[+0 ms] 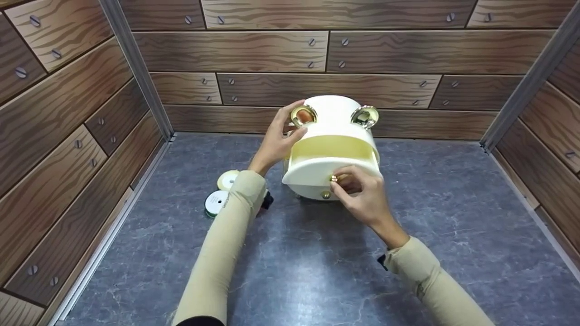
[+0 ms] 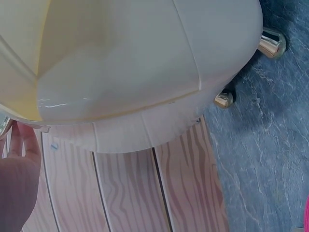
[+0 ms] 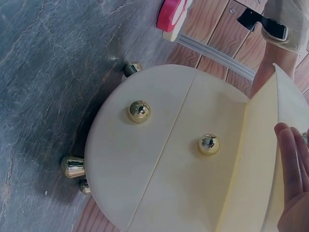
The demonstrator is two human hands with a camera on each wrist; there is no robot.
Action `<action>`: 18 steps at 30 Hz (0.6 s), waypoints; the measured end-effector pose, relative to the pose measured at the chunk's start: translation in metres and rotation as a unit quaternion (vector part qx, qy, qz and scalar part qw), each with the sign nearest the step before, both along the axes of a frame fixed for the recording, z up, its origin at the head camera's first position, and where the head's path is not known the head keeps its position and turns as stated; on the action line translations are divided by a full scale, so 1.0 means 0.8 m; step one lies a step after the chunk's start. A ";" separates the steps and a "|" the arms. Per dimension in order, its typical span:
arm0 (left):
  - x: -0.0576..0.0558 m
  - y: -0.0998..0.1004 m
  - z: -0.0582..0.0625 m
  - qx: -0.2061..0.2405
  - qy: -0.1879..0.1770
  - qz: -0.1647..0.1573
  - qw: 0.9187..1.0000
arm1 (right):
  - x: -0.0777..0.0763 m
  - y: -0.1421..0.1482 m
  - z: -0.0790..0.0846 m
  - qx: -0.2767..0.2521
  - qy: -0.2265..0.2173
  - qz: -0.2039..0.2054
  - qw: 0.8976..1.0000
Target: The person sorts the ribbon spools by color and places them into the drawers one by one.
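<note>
A white rounded drawer box (image 1: 335,108) with gold ears and gold feet stands on the floor. My left hand (image 1: 277,138) holds its upper left side around the left gold ear (image 1: 303,116), thumb in front; some fingers are hidden behind. The top drawer (image 1: 312,170) is pulled out, showing a yellowish inside. My right hand (image 1: 362,194) pinches that drawer's gold knob (image 1: 334,179). Two lower round knobs show in the right wrist view, one on the middle front (image 3: 209,144) and one on the bottom front (image 3: 139,111), both untouched.
Left of the box lie a yellowish spool (image 1: 227,179) and a white-faced spool (image 1: 216,202), partly behind my left forearm. A pink spool (image 3: 169,14) also shows. Wood-patterned walls (image 1: 272,50) enclose the grey marbled floor (image 1: 290,280).
</note>
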State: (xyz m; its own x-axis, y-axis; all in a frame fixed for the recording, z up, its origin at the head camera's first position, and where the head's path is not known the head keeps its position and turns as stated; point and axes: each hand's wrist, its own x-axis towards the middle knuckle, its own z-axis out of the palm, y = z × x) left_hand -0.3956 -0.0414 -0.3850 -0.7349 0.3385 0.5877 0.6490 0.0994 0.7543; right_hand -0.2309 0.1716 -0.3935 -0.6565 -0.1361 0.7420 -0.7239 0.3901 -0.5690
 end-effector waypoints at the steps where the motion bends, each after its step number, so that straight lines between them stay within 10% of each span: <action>1: 0.000 0.000 0.000 0.001 0.000 0.000 1.000 | 0.000 0.000 0.000 0.001 0.001 -0.001 1.000; 18: 0.011 -0.011 -0.002 -0.007 -0.001 -0.027 1.000 | 0.001 -0.002 -0.002 0.000 0.010 -0.012 1.000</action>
